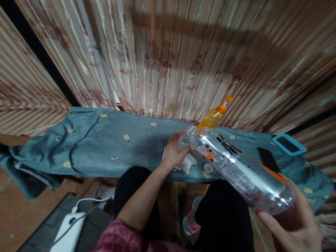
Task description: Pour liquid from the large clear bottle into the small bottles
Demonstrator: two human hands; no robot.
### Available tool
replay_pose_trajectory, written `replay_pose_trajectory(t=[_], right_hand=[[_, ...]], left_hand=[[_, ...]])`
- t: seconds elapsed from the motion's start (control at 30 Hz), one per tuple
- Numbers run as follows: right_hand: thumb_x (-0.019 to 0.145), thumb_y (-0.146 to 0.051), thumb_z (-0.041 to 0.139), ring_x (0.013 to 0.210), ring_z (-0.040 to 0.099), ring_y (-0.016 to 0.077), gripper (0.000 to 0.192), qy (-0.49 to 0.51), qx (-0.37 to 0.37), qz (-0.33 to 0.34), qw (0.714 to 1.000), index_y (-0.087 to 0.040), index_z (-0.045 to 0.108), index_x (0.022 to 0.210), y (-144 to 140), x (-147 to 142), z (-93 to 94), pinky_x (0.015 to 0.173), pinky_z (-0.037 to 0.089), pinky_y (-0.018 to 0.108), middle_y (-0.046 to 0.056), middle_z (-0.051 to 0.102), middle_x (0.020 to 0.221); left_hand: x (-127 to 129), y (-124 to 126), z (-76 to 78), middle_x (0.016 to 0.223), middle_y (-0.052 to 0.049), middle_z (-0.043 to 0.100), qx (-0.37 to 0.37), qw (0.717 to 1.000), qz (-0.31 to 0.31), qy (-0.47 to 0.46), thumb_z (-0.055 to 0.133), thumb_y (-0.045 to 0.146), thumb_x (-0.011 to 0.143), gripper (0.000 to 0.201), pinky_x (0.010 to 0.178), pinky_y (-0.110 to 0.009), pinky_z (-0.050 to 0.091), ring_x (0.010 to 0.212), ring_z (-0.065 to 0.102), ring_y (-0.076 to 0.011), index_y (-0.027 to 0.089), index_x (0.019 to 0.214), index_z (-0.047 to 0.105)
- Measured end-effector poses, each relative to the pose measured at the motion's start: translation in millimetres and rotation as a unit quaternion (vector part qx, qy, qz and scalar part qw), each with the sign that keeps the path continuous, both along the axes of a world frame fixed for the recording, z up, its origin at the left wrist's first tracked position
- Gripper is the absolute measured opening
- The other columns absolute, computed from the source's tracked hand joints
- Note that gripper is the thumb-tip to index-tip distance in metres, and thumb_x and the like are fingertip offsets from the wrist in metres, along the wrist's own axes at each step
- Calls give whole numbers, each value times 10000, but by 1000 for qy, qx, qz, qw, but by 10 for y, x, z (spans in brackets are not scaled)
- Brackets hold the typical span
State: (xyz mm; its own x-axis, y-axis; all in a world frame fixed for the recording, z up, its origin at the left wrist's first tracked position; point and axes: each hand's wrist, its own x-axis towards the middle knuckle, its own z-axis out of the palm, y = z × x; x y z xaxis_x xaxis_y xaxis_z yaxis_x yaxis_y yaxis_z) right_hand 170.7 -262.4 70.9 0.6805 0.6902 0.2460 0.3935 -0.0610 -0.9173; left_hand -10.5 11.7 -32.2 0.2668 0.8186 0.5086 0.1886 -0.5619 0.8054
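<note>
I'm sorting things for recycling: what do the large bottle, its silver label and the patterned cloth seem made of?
Large bottle: likely clear, glossy plastic, its bare ends being see-through. Silver label: shiny, perhaps metallized film, given its bright reflections. Patterned cloth: probably matte fabric, by its soft folds.

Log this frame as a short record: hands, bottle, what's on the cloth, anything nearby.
left hand: around clear plastic by the bottle's neck
right hand: holding the base
bottle: clear, silver-labelled, tilted
on cloth: crumpled tissue, dark flat object, blue-framed screen
lower left: white power bank, cable attached
</note>
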Motion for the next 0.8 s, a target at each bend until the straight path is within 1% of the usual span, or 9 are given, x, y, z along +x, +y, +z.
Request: replay_pose_trajectory(t=[0.13,0.23,0.43,0.57,0.7,0.8], right_hand=[[688,-519,949,1395,589,434,1049,-9,5,-2,1000,-253,514,1605,11,-8,9,1229,408,640,131,582,1585],[689,-508,951,1402,584,430,1046,-3,6,-3,1000,-259,513,1606,13,7,1,1227,414,633,126,562,1608],[660,-481,974,1431,556,430,1052,4,15,-2,1000,-254,536,1589,15,5,10,1267,350,650,121,545,1625],[670,-479,969,1464,526,434,1063,17,16,-2,1000,-261,518,1607,30,-37,40,1262,366,637,120,508,1661],[692,-491,953,1480,513,443,1073,6,12,3,1000,-250,487,1627,32,-50,38,1259,374,629,127,526,1644],[715,-503,935,1467,529,439,1062,-9,5,4,1000,-248,470,1634,31,-33,17,1247,395,619,128,542,1630]], left_hand=[[2,-7,0,1400,-136,735,-3,1000,2,1,832,403,849,621,1160,-561,541,1319,680,-363,223,1407,627],[3,-6,-2,1396,-136,736,-1,1000,4,1,832,398,848,617,1161,-558,542,1317,682,-360,224,1403,624],[-5,-5,13,1399,-136,733,-3,1000,-5,2,828,413,850,622,1171,-567,534,1326,678,-366,226,1405,621],[-11,-10,29,1402,-141,733,-8,1000,-8,2,828,413,850,635,1179,-572,527,1328,680,-370,222,1414,608],[-9,-16,38,1401,-141,733,-11,1000,-5,3,833,413,849,632,1182,-579,525,1334,680,-373,229,1412,611],[-6,-17,41,1401,-135,735,-13,1000,0,5,833,412,850,622,1182,-581,526,1334,679,-372,239,1407,619]])
